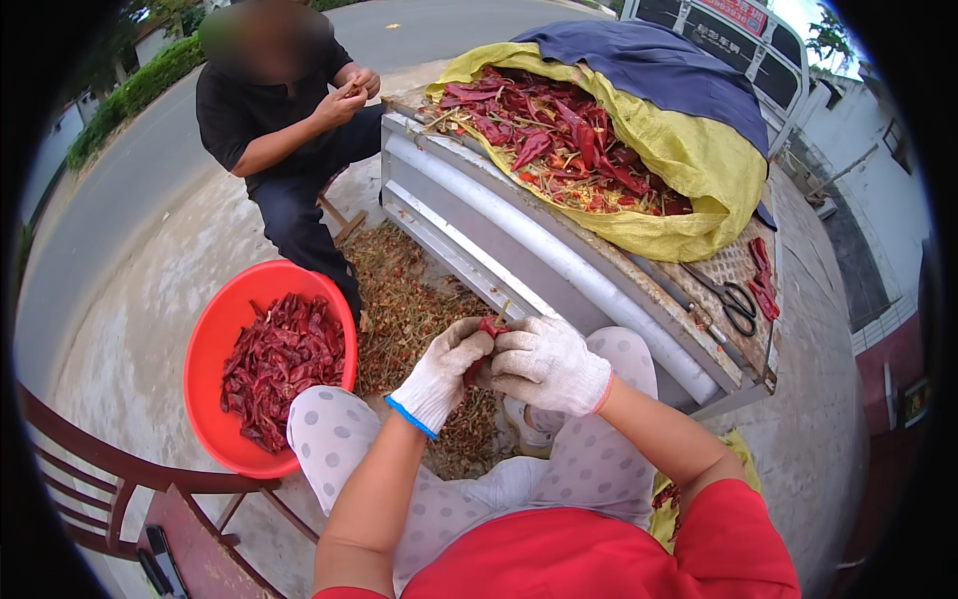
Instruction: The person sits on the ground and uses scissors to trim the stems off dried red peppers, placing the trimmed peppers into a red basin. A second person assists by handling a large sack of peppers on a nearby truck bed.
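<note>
Above my knees, my two hands meet in white work gloves around a dried red chili pepper [492, 326] with a pale green stem pointing up. My left hand [444, 367], its glove cuffed in blue, pinches the pepper from the left. From the right, the curled fingers of my right hand [552, 365], cuffed in pink, close on it near the stem. Gloves hide most of the pepper. To the left of my knee, a red plastic basin [207, 374] holds a heap of dried red peppers [282, 364].
A yellow woven sack [714, 165] spills peppers on a truck bed [519, 235]; scissors [736, 302] lie there. Stem scraps [399, 319] cover the ground below. Another person [264, 130] sits far left, both hands raised together. A wooden chair [125, 489] stands near left.
</note>
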Available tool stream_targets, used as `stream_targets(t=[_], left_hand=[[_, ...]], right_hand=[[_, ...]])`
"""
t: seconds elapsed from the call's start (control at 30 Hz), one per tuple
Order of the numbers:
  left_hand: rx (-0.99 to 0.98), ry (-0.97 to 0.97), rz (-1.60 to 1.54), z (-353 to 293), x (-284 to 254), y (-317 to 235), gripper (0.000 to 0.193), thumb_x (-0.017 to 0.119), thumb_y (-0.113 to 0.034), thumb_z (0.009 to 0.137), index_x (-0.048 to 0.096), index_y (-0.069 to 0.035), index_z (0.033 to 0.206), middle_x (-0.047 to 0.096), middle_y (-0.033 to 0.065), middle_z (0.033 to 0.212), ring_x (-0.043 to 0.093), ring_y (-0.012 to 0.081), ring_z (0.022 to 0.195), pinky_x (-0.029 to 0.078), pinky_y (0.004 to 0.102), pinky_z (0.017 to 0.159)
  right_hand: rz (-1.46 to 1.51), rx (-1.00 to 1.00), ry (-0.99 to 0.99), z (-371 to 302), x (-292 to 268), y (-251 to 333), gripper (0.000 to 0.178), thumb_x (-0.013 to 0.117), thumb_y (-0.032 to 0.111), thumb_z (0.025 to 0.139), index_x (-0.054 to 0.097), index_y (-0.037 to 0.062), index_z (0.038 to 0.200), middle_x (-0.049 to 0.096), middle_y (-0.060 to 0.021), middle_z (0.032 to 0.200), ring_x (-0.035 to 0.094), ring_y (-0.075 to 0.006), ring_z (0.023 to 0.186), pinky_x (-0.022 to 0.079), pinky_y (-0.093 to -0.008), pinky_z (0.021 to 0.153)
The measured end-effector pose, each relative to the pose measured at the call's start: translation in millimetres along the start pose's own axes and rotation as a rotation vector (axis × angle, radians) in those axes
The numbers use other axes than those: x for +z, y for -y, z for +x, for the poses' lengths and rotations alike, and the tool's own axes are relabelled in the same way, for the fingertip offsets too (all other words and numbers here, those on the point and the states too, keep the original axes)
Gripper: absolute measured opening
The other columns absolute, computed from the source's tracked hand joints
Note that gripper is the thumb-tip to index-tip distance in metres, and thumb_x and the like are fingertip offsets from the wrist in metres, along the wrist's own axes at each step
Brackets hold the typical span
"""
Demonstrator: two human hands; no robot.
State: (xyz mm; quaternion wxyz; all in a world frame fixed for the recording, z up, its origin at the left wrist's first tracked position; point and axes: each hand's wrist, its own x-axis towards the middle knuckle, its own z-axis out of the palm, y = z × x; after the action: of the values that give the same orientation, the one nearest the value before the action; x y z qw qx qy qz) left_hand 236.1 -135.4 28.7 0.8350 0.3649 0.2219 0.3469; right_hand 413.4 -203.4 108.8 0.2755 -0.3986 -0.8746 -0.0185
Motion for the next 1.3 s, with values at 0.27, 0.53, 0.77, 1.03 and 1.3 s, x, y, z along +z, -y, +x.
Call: stream_targets(t=[0.27, 0.53, 0.77, 1.03, 1.3], left_hand=[[-0.119, 0.088, -0.083, -1, 5, -4, 0.038, 0.052, -0.030, 0.096, 0.054, -0.007, 0.125, 0.060, 0.0026, 0.088, 0.057, 0.0129, 0.071, 0.050, 0.0274, 0.061], [-0.046, 0.082, 0.239, -12, 26, -20, 0.031, 0.062, -0.018, 0.092, 0.060, -0.004, 0.119, 0.062, -0.0012, 0.084, 0.057, 0.0088, 0.069, 0.048, 0.0241, 0.063], [0.022, 0.033, 0.425, -14, 21, -8, 0.021, 0.060, -0.009, 0.095, 0.063, 0.002, 0.113, 0.064, 0.0005, 0.092, 0.055, 0.0073, 0.084, 0.047, 0.0239, 0.077], [0.182, -0.109, 0.615, -16, 29, -5, 0.017, 0.067, -0.012, 0.091, 0.066, 0.002, 0.100, 0.066, 0.0084, 0.081, 0.060, 0.0145, 0.075, 0.050, 0.0301, 0.071], [0.094, -0.136, 0.207, 0, 14, 26, 0.017, 0.063, -0.009, 0.093, 0.062, 0.000, 0.107, 0.067, 0.0052, 0.091, 0.064, 0.0151, 0.078, 0.053, 0.0278, 0.068]], right_hand=[[0.380, 0.627, -0.081, 20, -8, -7, 0.020, 0.065, 0.019, 0.087, 0.070, 0.0031, 0.098, 0.068, -0.0131, 0.097, 0.065, -0.0288, 0.094, 0.052, -0.0368, 0.084], [0.087, 0.295, 0.067, 15, -2, -11, 0.019, 0.062, 0.018, 0.084, 0.069, 0.0065, 0.098, 0.067, -0.0104, 0.097, 0.065, -0.0297, 0.090, 0.054, -0.0409, 0.079], [0.748, 0.802, 0.122, 19, -15, -8, 0.023, 0.063, 0.022, 0.090, 0.071, 0.0015, 0.097, 0.065, -0.0070, 0.079, 0.061, -0.0141, 0.067, 0.049, -0.0300, 0.061], [1.510, 1.274, -0.234, 17, 6, 0, 0.021, 0.057, 0.021, 0.097, 0.065, 0.0018, 0.096, 0.057, 0.0000, 0.068, 0.043, -0.0064, 0.044, 0.035, -0.0227, 0.041], [0.720, 1.157, -0.033, -1, 28, -48, 0.027, 0.059, 0.023, 0.095, 0.057, 0.0055, 0.116, 0.063, -0.0035, 0.083, 0.051, -0.0080, 0.055, 0.043, -0.0242, 0.048]])
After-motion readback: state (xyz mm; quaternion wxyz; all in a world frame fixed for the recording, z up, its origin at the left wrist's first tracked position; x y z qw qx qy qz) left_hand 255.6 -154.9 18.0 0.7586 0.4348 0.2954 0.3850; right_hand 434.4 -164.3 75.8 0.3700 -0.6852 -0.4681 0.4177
